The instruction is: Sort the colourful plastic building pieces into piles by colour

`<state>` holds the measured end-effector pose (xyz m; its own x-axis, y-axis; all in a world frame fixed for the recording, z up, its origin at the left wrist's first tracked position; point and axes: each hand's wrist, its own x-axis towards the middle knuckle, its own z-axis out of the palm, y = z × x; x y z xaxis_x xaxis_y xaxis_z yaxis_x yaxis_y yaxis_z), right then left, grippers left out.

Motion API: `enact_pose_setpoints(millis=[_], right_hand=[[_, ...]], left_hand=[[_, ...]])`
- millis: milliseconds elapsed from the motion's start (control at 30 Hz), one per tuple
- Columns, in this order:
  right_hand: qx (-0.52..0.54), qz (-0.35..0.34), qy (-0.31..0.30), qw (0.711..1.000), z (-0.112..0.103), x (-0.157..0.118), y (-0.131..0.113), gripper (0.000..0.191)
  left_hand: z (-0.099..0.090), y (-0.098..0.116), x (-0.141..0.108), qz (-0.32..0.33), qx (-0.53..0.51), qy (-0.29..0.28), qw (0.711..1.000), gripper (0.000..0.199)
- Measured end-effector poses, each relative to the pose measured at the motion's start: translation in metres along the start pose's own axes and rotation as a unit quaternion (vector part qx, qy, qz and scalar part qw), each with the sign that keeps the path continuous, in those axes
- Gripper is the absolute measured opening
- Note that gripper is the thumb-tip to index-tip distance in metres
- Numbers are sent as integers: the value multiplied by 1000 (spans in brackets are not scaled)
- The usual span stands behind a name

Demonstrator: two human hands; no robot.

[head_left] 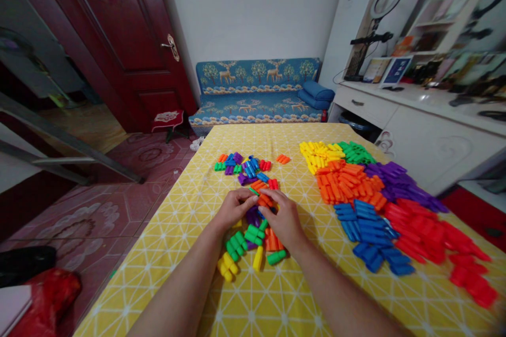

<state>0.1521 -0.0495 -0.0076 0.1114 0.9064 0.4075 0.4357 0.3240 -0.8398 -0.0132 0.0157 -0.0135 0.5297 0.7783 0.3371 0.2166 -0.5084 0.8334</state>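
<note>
My left hand (236, 207) is closed, its thumb and fingers pinched at a small green piece (253, 191) over the mixed pile. Beside it my right hand (282, 214) is closed on an orange piece (265, 200), the two hands' fingertips nearly meeting. Around and below the hands lie green pieces (236, 245), yellow pieces (227, 266), more orange pieces (273, 241) and a dark purple piece (253, 216). Beyond them are blue pieces (250, 167) and red pieces (265, 165). The fingers partly hide what they hold.
On the right of the yellow-covered table (177, 253) lie piles sorted by colour: yellow (320, 154), green (357, 152), orange (350, 183), purple (399, 181), blue (371, 231) and red (430, 226). A blue sofa (256, 105) stands behind; a white dresser (435, 126) is at right.
</note>
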Motion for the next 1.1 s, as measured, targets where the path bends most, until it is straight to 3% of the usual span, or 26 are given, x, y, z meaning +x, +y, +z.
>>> enact_pose_setpoints(millis=[400, 600, 800, 1100], right_hand=[[20, 2, 8, 1000, 0, 0, -2, 35], [81, 66, 24, 994, 1, 0, 7, 40], [106, 80, 19, 991, 3, 0, 14, 44], [146, 88, 72, 983, -2, 1, 9, 39]], left_hand=[[0, 2, -1, -27, -5, 14, 1000, 50], [0, 4, 0, -46, -27, 21, 998, 55], [0, 7, 0, -52, -32, 31, 998, 56], [0, -1, 0, -110, 14, 159, 981, 44]])
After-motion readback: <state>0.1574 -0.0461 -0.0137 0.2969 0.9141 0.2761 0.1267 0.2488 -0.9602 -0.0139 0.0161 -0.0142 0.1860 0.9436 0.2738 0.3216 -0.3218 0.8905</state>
